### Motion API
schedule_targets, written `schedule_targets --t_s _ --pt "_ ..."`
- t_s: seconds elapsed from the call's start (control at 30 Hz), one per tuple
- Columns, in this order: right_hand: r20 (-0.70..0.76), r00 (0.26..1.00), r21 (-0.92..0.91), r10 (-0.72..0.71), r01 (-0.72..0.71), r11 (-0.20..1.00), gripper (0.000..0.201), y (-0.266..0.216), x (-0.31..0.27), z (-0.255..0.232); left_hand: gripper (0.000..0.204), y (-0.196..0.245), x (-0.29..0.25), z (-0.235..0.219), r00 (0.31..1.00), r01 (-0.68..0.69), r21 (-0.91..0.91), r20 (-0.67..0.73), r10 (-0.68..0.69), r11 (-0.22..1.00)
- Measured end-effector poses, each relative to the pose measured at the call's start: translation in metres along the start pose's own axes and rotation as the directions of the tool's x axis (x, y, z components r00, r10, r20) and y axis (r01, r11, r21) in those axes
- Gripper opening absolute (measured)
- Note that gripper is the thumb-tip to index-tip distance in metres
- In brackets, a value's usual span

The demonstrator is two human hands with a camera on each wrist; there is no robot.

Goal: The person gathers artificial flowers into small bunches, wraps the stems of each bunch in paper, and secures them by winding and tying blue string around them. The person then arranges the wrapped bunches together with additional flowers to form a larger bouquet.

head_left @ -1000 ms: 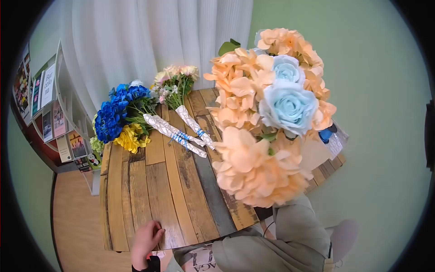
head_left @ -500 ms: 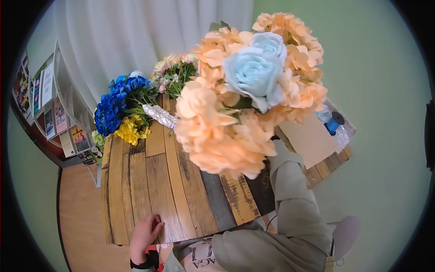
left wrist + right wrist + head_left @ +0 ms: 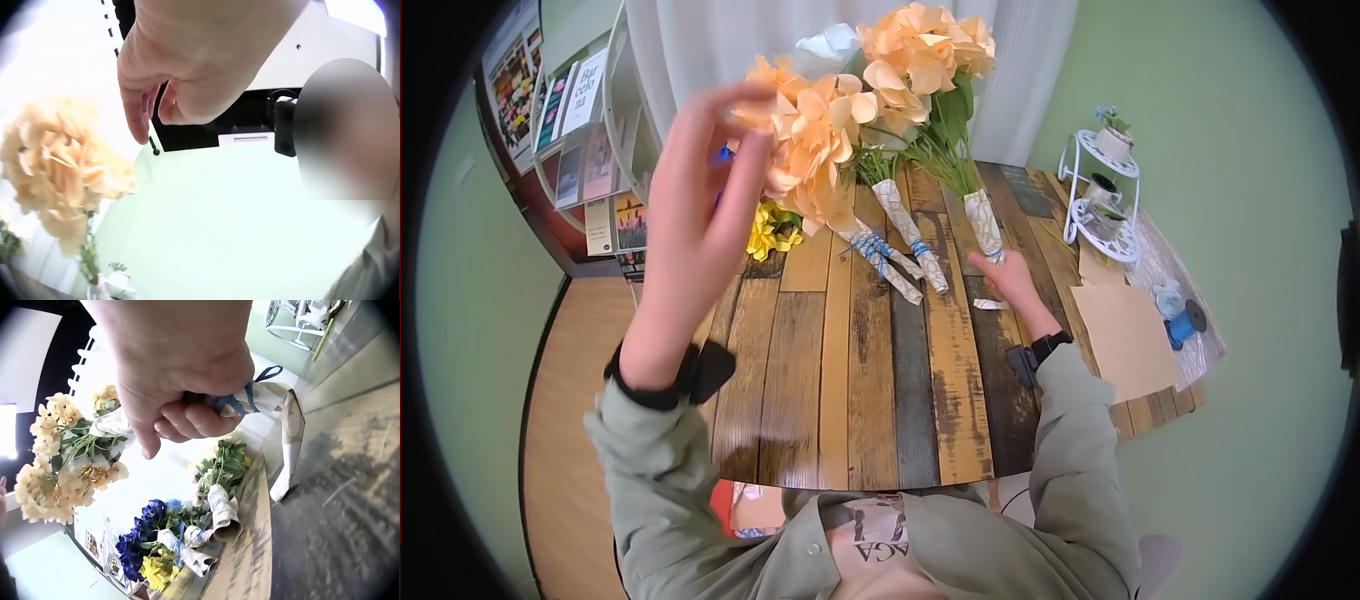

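Note:
My right hand (image 3: 1012, 282) grips the paper-wrapped stems of a bouquet (image 3: 928, 50) of peach blooms and pale blue roses, held upright above the wooden table. In the right wrist view a dark blue ribbon (image 3: 249, 398) is tied round the wrap, and its bent lower end hangs below the fist. My left hand (image 3: 695, 205) is raised at the left of the blooms, fingers loosely bent and holding nothing. In the left wrist view it stands apart from the peach flowers (image 3: 59, 156). Behind lie other wrapped bouquets, with blue flowers (image 3: 147, 534) and yellow flowers (image 3: 772, 230) partly hidden.
At the table's right lie brown paper (image 3: 1125, 340), a blue ribbon spool (image 3: 1186, 325) and a pale blue rose (image 3: 1168, 300) in a tray. A white tiered stand (image 3: 1105, 225) with small pots is behind them. A book rack (image 3: 585, 130) stands at the left.
The left hand has risen from the table's front edge to beside the blooms. The right hand has brought the bouquet farther back, away from the camera, and its wrapped stems now show.

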State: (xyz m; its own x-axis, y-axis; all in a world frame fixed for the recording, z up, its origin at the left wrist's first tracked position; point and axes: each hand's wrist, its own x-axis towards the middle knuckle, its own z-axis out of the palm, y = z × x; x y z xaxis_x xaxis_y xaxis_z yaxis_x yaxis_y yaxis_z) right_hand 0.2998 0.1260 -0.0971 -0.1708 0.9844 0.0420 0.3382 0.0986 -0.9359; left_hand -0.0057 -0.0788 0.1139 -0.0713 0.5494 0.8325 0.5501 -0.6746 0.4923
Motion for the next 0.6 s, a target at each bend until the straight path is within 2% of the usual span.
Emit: schedule_targets --t_s 0.07,0.13,0.23,0.27,0.3,0.33,0.37,0.4,0.47,0.53,0.57,0.6 --pt "0.023 1.0 -0.005 -0.011 0.012 1.0 0.039 0.007 -0.002 0.009 0.035 -0.024 0.038 0.014 0.99 -0.085 0.034 -0.113 0.088 0.996" --pt "0.001 0.998 0.0 -0.065 0.065 0.998 0.039 0.008 -0.007 0.017 0.046 -0.064 0.066 0.017 0.974 0.225 0.117 -0.019 -0.224 0.967" --pt "-0.039 0.988 0.02 -0.148 0.149 0.989 0.037 0.001 -0.017 0.021 0.048 -0.099 0.084 0.029 0.973 0.226 0.052 0.032 -0.228 0.973" --pt "-0.057 0.983 0.015 -0.177 0.178 0.984 0.037 0.005 -0.015 0.021 0.048 -0.095 0.084 0.028 0.974 0.222 0.051 0.035 -0.224 0.974" --pt "-0.062 0.982 0.017 -0.176 0.177 0.984 0.037 0.011 -0.012 0.02 0.045 -0.09 0.081 0.027 0.942 0.324 -0.066 0.117 -0.316 0.944" --pt "-0.044 0.992 0.096 -0.116 0.12 0.988 0.034 0.018 -0.008 0.019 0.042 -0.086 0.076 0.026 0.895 0.429 -0.171 0.209 -0.393 0.887" --pt "-0.022 0.998 0.176 -0.059 0.062 0.983 0.032 0.022 -0.005 0.018 0.034 -0.076 0.067 0.029 0.917 0.388 -0.206 0.182 -0.354 0.898" --pt "-0.027 0.998 0.179 -0.059 0.063 0.982 0.032 0.02 -0.006 0.016 0.034 -0.072 0.056 0.029 0.918 0.385 -0.206 0.186 -0.35 0.9" --pt "0.138 0.99 0.502 0.008 -0.077 0.861 0.03 0.018 -0.008 0.012 0.029 -0.067 0.035 0.029 0.913 0.39 -0.201 0.211 -0.349 0.899" --pt "0.156 0.987 0.538 0.047 -0.125 0.834 0.025 0.017 -0.007 0.012 0.015 -0.06 0.003 0.042 0.989 0.114 -0.16 0.106 -0.098 0.981" --pt "0.18 0.98 0.569 0.083 -0.172 0.804 0.021 0.018 -0.006 0.012 0.013 -0.052 -0.011 0.046 0.975 -0.182 0.058 0.141 0.173 0.982" --pt "0.175 0.981 0.574 0.087 -0.174 0.8 0.021 0.021 -0.004 0.014 0.013 -0.043 -0.024 0.05 0.881 -0.465 0.251 0.23 0.414 0.849"
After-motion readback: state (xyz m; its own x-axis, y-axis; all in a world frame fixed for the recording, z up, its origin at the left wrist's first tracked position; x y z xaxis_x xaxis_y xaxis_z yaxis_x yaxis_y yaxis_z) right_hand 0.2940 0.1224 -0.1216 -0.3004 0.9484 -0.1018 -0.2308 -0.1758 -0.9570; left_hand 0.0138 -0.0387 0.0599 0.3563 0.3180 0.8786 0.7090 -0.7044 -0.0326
